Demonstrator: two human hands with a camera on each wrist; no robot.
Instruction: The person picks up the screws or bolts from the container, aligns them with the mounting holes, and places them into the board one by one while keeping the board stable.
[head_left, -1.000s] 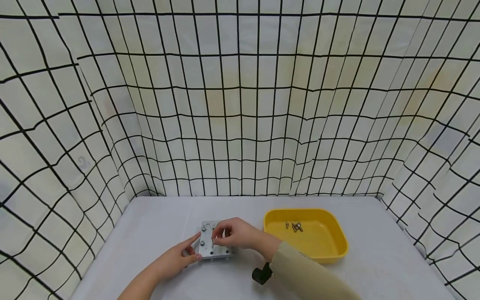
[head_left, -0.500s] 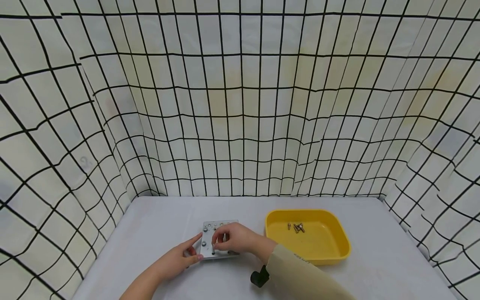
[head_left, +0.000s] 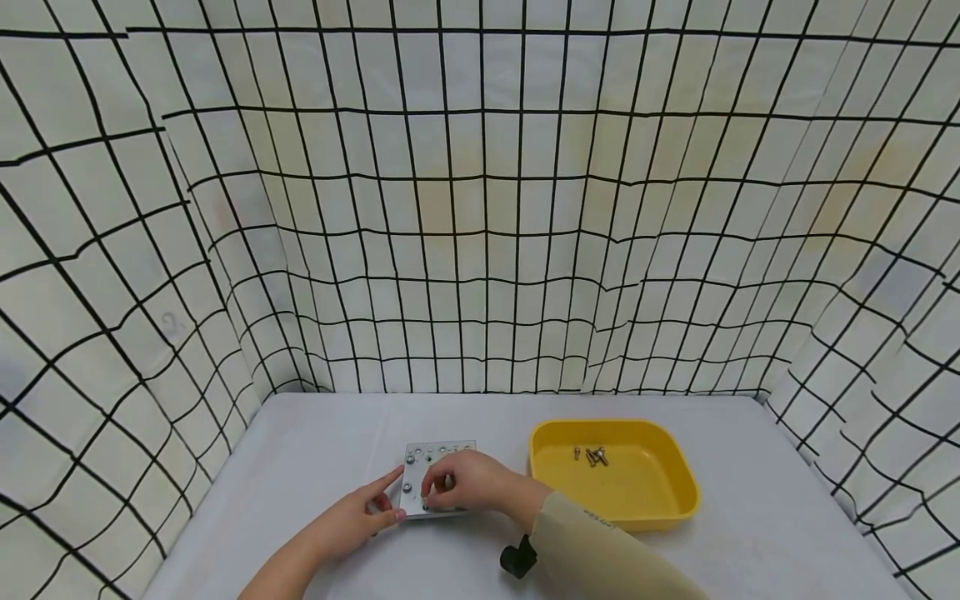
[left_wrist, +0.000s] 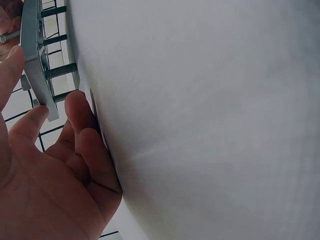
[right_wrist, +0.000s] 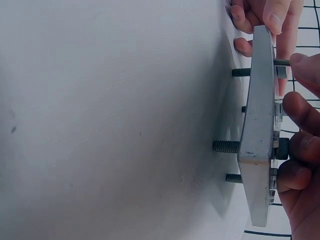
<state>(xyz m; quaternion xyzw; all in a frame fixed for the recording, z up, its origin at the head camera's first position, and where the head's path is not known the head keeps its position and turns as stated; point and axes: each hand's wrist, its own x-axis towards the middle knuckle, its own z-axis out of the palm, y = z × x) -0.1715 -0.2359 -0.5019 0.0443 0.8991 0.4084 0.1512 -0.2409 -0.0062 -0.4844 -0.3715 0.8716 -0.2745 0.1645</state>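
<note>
A silver metal plate [head_left: 417,477] with holes and several bolts fitted in it lies on the white table. In the right wrist view, threaded bolt ends [right_wrist: 226,146] stick out from its underside. My left hand [head_left: 351,522] holds the plate's left edge, thumb and index finger at the near-left corner. Over the plate's near side, my right hand [head_left: 480,482] pinches a small screw [right_wrist: 282,63] between thumb and fingers. The screw's lower end meets the plate's top face; how deep it sits, I cannot tell. The right hand covers much of the plate's right part.
To the right of the plate stands a yellow tray [head_left: 648,496], with several screws [head_left: 597,457] loose near its left back. A black device [head_left: 517,557] is at the right wrist. White walls with a black grid [head_left: 483,250] rise behind and at both sides.
My right hand has moved the screw slightly toward the plate's near edge and then lowered it onto the plate. The left hand has kept its hold on the plate.
</note>
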